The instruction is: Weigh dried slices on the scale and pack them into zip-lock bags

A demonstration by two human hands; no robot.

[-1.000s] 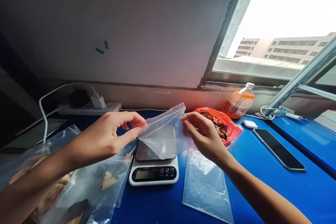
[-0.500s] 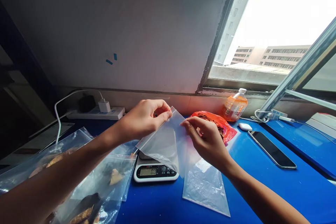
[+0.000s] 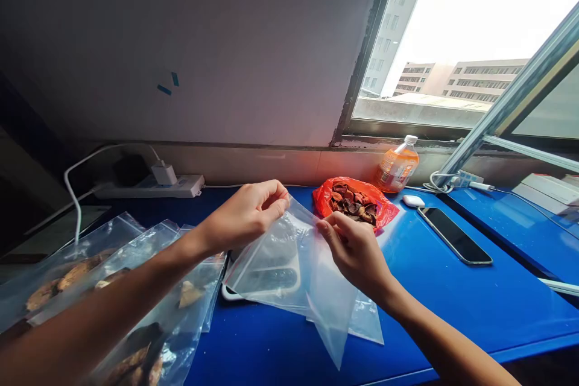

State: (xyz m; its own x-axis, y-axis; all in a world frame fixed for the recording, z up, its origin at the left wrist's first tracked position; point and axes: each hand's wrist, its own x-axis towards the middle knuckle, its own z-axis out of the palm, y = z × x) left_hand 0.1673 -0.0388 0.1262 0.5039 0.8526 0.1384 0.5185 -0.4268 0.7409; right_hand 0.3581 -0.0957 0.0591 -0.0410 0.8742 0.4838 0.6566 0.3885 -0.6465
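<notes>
A clear zip-lock bag [image 3: 275, 259] hangs between my two hands, with nothing visible inside it. My left hand [image 3: 253, 208] pinches one top corner between thumb and fingers. At the other side, my right hand [image 3: 350, 247] pinches the bag's edge. Behind the hanging plastic, a white kitchen scale [image 3: 233, 294] shows through, its display blurred by the bag. Another clear bag [image 3: 368, 319] lies flat on the table under my right hand. Just beyond that hand, a red plastic bag [image 3: 323, 193] stands open, holding dark dried slices [image 3: 355, 202].
Zip-lock bags [image 3: 190, 313] with dried pieces lie at the left, partly under my left forearm. A power strip [image 3: 185, 187] with a charger [image 3: 163, 174] sits by the wall. An orange drink bottle [image 3: 397, 166], white earbud case [image 3: 413, 201] and phone [image 3: 455, 235] are on the blue table [image 3: 434, 295].
The hanging bag has opened out wider and now covers the scale's display. My view has shifted, and more of the red bag's contents shows. Both hands keep their pinch.
</notes>
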